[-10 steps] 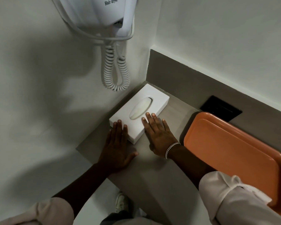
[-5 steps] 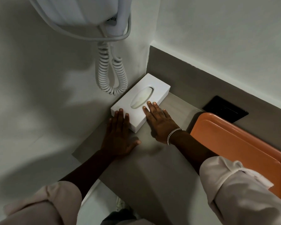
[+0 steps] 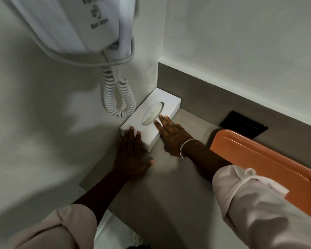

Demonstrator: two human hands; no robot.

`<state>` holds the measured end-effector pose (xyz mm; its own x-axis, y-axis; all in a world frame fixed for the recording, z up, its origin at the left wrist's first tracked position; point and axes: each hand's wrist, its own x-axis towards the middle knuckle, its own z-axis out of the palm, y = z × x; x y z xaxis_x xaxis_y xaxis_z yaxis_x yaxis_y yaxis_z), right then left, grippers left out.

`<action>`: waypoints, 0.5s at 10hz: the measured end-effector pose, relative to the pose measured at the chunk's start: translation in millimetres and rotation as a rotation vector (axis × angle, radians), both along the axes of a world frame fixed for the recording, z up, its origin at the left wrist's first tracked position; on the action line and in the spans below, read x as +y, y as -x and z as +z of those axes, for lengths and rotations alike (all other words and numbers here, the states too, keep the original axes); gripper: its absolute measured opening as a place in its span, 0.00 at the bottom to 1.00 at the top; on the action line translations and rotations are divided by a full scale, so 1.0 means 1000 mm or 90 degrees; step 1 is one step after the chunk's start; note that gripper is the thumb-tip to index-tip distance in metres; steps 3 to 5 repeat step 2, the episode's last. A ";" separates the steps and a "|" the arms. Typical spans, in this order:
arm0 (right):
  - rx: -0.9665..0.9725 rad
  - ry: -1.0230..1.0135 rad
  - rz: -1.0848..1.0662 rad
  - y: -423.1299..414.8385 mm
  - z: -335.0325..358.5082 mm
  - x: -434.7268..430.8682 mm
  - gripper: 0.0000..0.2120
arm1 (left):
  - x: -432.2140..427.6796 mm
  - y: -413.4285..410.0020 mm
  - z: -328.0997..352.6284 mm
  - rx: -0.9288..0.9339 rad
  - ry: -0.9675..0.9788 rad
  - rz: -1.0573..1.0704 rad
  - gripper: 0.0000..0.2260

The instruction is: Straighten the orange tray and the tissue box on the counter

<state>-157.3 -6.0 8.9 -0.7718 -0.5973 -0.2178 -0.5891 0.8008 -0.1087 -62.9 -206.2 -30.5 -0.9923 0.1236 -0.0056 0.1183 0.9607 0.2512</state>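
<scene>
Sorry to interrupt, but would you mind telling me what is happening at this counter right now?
A person is squaring up a white tissue box in the corner of the grey counter, below a wall-mounted hair dryer. Both hands lie flat and open: the left hand on the box's near end, the right hand along its right side. The orange tray lies untouched to the right, against the back wall.
</scene>
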 end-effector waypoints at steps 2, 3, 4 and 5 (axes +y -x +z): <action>-0.022 0.015 -0.029 -0.021 0.037 -0.011 0.44 | -0.005 -0.008 0.029 0.002 0.012 -0.013 0.48; -0.022 0.015 -0.029 -0.021 0.037 -0.011 0.44 | -0.005 -0.008 0.029 0.002 0.012 -0.013 0.48; -0.022 0.015 -0.029 -0.021 0.037 -0.011 0.44 | -0.005 -0.008 0.029 0.002 0.012 -0.013 0.48; -0.022 0.015 -0.029 -0.021 0.037 -0.011 0.44 | -0.005 -0.008 0.029 0.002 0.012 -0.013 0.48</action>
